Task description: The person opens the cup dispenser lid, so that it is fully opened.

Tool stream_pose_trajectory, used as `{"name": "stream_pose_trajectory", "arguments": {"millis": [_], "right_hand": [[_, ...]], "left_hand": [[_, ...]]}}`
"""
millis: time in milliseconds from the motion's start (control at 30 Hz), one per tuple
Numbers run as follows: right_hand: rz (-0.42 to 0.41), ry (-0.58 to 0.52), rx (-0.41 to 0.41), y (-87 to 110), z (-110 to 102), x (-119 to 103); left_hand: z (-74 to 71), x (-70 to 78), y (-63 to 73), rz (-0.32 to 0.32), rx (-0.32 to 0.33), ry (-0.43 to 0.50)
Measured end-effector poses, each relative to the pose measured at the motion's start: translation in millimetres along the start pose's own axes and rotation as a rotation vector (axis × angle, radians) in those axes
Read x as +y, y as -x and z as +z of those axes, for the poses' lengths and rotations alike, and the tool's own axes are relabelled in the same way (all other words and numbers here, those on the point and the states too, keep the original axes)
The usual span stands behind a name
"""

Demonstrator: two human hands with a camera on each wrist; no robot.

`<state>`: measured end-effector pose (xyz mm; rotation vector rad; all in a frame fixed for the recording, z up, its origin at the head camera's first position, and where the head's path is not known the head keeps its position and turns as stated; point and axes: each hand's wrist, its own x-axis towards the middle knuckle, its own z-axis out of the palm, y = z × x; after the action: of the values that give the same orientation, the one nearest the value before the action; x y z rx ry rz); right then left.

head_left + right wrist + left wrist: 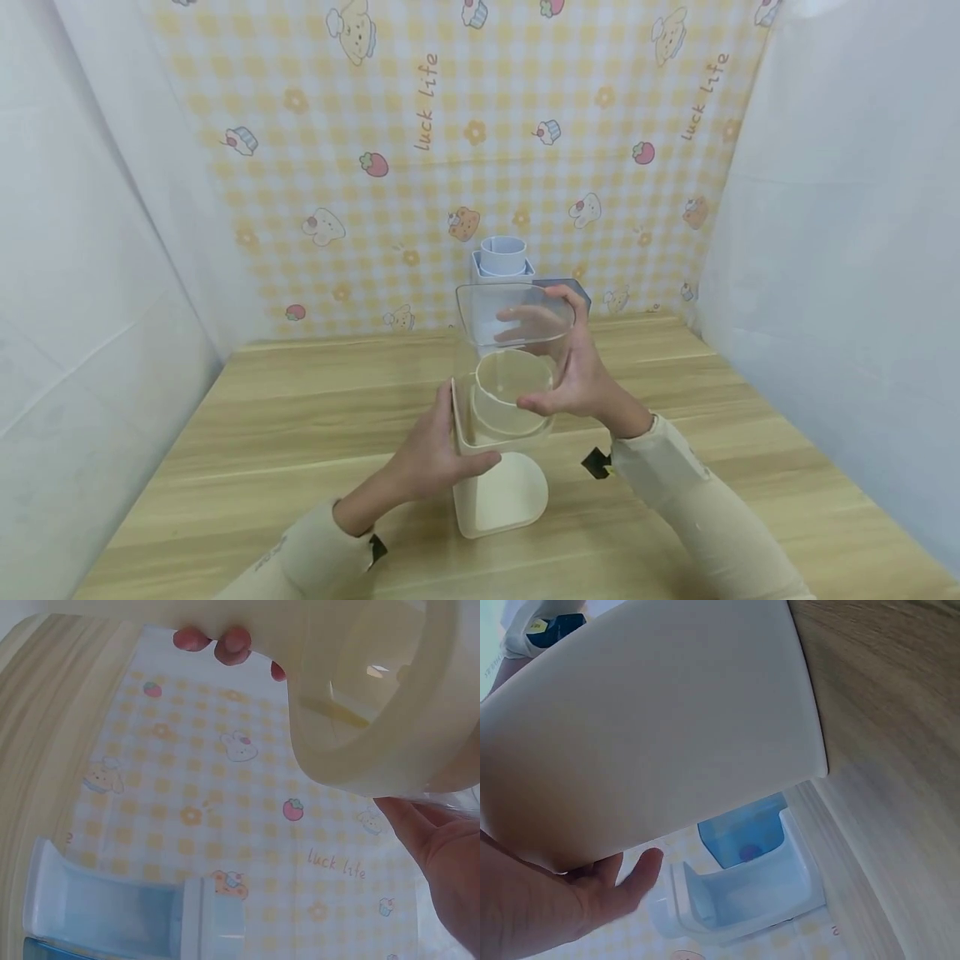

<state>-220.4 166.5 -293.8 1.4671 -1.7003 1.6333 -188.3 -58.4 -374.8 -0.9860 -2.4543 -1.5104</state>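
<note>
A cream stand [498,500] with a rounded foot and a round collar [513,392] stands mid-table. My left hand [438,446] grips its left side, thumb across the front and fingers behind. In the left wrist view the stand's plain cream panel [652,727] covers much of the left hand [562,904]. My right hand [573,367] holds a clear container [480,321] above the collar, fingers spread round its far side and thumb in front. The right wrist view has the cream collar [375,761] beside the right hand [450,855]; whether the container touches the collar is hard to tell.
Behind, near the table's back edge, stands a pale blue-white stand [502,258] of similar shape. Next to it is a translucent blue container [573,292]. A patterned cloth [480,92] hangs at the back, white sheets at both sides. The table [315,417] has a wood-grain top.
</note>
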Motion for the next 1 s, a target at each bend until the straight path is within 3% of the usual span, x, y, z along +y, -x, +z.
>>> {"name": "stream_pose_trajectory", "arguments": {"millis": [600, 1000], "right_hand": [[-0.012, 0.022, -0.002, 0.7, -1, -1], [-0.057, 0.078, -0.025, -0.1, -2, -2]], "left_hand": [[5.7, -9.3, -3.7, 0.103, 0.066, -0.022], [6.0, -12.1, -2.3, 0.105, 0.051, -0.01]]}}
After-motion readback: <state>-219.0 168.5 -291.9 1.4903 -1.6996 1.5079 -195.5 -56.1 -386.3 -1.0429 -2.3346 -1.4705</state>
